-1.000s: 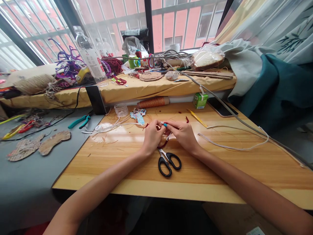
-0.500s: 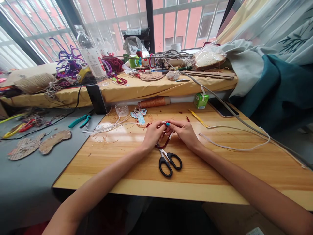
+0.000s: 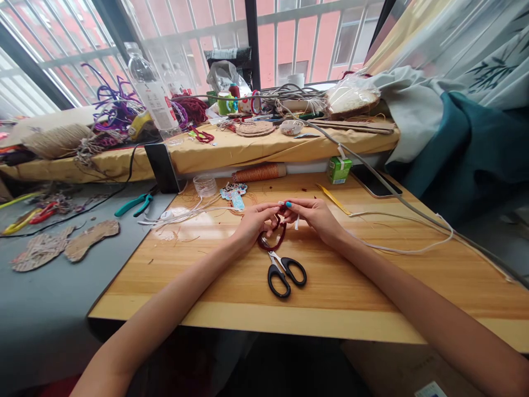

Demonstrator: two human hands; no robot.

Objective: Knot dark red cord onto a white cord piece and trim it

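Between my hands is a dark red cord (image 3: 282, 238), bent into a loop that hangs toward the table. My left hand (image 3: 257, 225) pinches its upper part from the left. From the other side my right hand (image 3: 316, 218) grips the same place with thumb and fingertips. A short white cord end (image 3: 296, 223) sticks out below the right fingers. The exact join at the fingertips is too small to make out. Black-handled scissors (image 3: 286, 274) lie just below the loop, their blade tips pointing at it.
A clear round container (image 3: 205, 186), thin white cords (image 3: 194, 212) and a blue patterned card (image 3: 236, 199) lie left. Orange thread (image 3: 259, 172), a green box (image 3: 339, 170), yellow tweezers (image 3: 334, 199) and a phone (image 3: 375, 181) are farther back. Teal pliers (image 3: 134, 204) rest on the grey surface.
My hands have drawn slightly apart, and the right wrist has shifted a little to the right. The dark red loop now shows more openly below the fingers.
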